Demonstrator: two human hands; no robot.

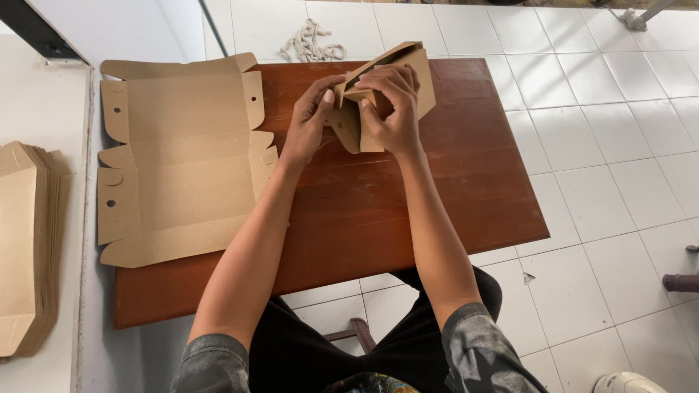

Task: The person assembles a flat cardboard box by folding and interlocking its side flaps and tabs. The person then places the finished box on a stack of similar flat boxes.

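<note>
A brown kraft cardboard box blank (419,76), partly folded, is held up over the far middle of a reddish-brown wooden table (437,196). My left hand (309,120) grips its left side with the thumb pressed on a flap. My right hand (393,109) closes over its front, fingers curled around a folded edge. A second brown box blank (182,160) lies flat and unfolded on the table's left part, with tabs and small round holes along its side flaps.
A stack of flat brown blanks (29,247) rests on a white surface at the far left. A tangle of pale cord (312,44) lies on the white tiled floor beyond the table. A dark stool leg (681,282) shows at right.
</note>
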